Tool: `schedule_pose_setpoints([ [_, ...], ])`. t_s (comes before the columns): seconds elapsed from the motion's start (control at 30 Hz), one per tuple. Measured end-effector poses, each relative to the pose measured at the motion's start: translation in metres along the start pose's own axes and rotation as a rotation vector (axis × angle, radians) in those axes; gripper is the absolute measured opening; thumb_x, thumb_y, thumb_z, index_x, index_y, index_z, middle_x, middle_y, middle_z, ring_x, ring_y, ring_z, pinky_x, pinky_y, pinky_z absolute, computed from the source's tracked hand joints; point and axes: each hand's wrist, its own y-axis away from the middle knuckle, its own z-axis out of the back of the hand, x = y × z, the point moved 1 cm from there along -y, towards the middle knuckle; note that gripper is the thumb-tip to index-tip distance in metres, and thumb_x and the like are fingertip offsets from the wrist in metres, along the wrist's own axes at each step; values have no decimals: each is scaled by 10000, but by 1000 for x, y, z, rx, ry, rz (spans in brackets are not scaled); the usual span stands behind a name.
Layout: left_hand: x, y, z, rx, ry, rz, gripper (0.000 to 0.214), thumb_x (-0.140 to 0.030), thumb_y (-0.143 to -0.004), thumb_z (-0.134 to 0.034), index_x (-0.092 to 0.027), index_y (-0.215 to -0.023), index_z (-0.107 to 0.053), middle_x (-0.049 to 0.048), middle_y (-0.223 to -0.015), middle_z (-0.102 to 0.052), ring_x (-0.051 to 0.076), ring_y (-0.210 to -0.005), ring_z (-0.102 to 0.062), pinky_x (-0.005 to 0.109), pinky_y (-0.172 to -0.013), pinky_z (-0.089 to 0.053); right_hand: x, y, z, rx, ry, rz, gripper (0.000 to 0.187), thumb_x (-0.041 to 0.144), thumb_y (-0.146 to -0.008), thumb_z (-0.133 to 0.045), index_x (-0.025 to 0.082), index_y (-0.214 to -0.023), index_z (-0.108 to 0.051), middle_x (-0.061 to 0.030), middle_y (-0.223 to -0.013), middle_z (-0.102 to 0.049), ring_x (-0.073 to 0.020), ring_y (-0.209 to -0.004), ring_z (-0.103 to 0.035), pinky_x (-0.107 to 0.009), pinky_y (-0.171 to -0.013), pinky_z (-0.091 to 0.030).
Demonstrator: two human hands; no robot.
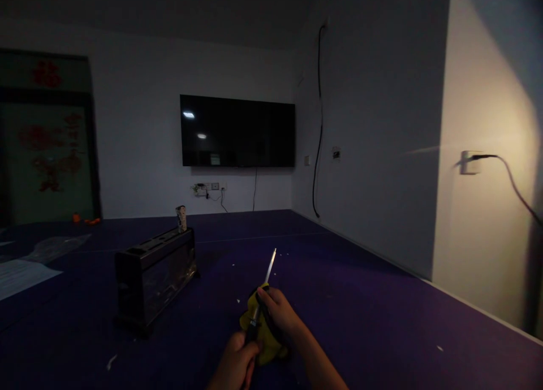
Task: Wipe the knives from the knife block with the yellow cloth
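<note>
In the lower middle of the head view, my left hand [234, 363] is wrapped round the black handle of a slim tool with a bright, narrow metal shaft, by its look a honing steel [270, 265]. The shaft points up and away from me. My right hand [280, 311] is closed on a yellow cloth [267, 345], which lies around the lower shaft, with the thumb pressing along it. The cloth hides part of the shaft. To the left stands a dark knife block [155, 277] with slots in its top. One speckled handle [181, 217] sticks up at its far end.
A purple surface [360, 311] spreads to the walls, with small white scraps on it. Paper [25, 277] and clear plastic [59, 246] lie at left. A television [237, 131] hangs on the far wall. A plugged-in cord [507, 172] runs along the right wall.
</note>
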Motion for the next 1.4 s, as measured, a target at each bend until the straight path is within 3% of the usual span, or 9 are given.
schedule_pose_setpoints([
  [0.27,3,0,-2,-1,-52,-11,248,-438,-687,-475,-193,-696,-440,-110,-316,-329,63,-245,-231,209,-344,-131,-7,-11,22,-64,-22,65,522,659,-664,-537,139,-621,-547,-4,-535,-536,-129,-502,-504,-244,-497,-389],
  [0.73,10,-2,-3,80,-89,-41,227,-412,-722,-504,-191,-730,-451,-115,-364,-331,56,-292,-235,217,-378,-133,6,-7,50,-266,13,103,526,677,-635,-537,151,-606,-541,-1,-541,-533,-138,-518,-494,-242,-488,-382],
  [0.9,11,-4,-5,27,-71,-26,230,-383,-679,-566,-189,-702,-444,-106,-406,-349,59,-355,-298,207,-405,-175,8,-8,61,-345,29,96,517,679,-609,-549,167,-567,-498,13,-505,-502,-131,-494,-469,-241,-469,-354],
  [1.2,10,-1,0,98,-52,-55,243,-421,-679,-532,-194,-688,-447,-105,-355,-342,54,-288,-240,213,-381,-129,0,-18,55,-346,20,59,520,702,-602,-525,188,-567,-452,25,-497,-456,-123,-477,-433,-248,-455,-342],
  [1.4,10,-1,-1,26,17,-24,265,-435,-654,-540,-179,-673,-477,-100,-381,-341,43,-299,-244,209,-382,-114,-8,-18,40,-261,38,35,556,745,-605,-473,190,-593,-441,27,-512,-453,-114,-471,-424,-249,-468,-358],
])
